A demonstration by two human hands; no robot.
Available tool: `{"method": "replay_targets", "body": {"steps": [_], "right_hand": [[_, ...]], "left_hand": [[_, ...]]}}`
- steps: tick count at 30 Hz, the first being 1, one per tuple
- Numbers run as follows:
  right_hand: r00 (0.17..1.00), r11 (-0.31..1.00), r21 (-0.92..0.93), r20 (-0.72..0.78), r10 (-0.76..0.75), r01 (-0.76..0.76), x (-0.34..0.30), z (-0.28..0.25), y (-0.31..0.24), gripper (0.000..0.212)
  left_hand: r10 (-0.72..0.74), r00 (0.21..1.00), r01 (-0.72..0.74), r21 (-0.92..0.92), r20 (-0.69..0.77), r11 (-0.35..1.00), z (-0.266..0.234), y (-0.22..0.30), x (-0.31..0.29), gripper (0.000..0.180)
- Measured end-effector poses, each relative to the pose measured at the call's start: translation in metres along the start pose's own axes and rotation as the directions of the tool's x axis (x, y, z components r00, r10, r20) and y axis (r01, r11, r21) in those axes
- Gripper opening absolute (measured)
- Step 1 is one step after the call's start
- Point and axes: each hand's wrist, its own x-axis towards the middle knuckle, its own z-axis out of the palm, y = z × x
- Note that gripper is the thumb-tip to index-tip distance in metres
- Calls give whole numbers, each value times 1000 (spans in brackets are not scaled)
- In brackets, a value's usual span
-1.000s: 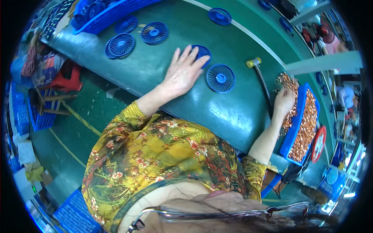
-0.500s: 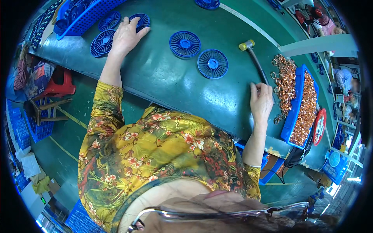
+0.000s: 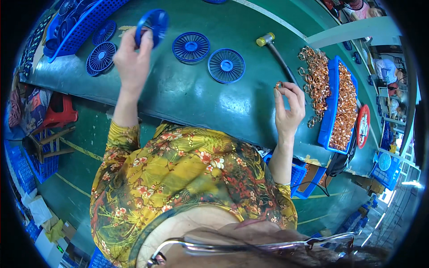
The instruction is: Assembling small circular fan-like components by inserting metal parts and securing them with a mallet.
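Far left, beyond the left hand: a blue basket stacked with blue slotted discs, two more loose discs on the bench just beside it. Probably the supply end, within one reach.

Left hand raised off the bench, fingers closed on the rim of a blue fan disc, held tilted on edge above the surface. Edge grip likely keeps the hub free.

Between the hands: two more flat blue discs lying face-up side by side, apart from each other, set in the middle where either hand could take them.

Right hand lifted, thumb and forefinger pinched narrow on a small copper ring; other fingers curled loosely.

Just past the right hand: a mallet with yellow head, handle running toward the hand, touching nothing else I can make out. Further right, a loose heap of copper rings on the bench, spilling beside a blue tray full of the same.

Surface: dark green bench top, glossy, light glare near centre. Room: green floor with yellow lines, a red stool and blue crates lower left; other people seated at benches far right.
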Motion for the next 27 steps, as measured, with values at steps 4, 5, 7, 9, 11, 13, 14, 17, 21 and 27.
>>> {"method": "replay_targets", "body": {"steps": [4,5,7,9,11,13,14,17,21,27], "right_hand": [[977,986,37,-147,-156,163,2,-1,-23,18],[968,978,57,-164,-191,203,3,1,-27,22],[960,963,102,-156,-233,250,5,4,-40,24],[947,945,105,-127,-296,310,9,6,-53,23],[932,930,82,-97,-349,357,12,9,-63,24],[908,909,46,-98,-408,414,15,16,-65,26],[906,907,21,-78,-417,420,16,19,-63,25],[932,931,-35,18,-362,362,18,22,-65,23],[940,945,-45,127,-316,324,18,21,-69,22],[946,960,25,162,-280,280,13,21,-63,25]], "left_hand": [[-117,950,261,-532,289,806,19,67,-38,17],[-79,928,274,-522,364,808,24,79,-43,16],[-127,841,454,-558,527,695,39,90,-55,24],[-115,728,596,-541,676,594,45,96,-63,28],[-79,727,577,-544,683,609,48,104,-65,29],[-72,710,576,-520,700,631,46,109,-65,27],[-70,699,571,-497,711,654,45,111,-65,26],[-3,744,416,-459,668,785,44,112,-69,23],[-8,707,397,-388,707,832,41,113,-73,20],[25,695,352,-370,719,859,44,111,-71,25]]}}
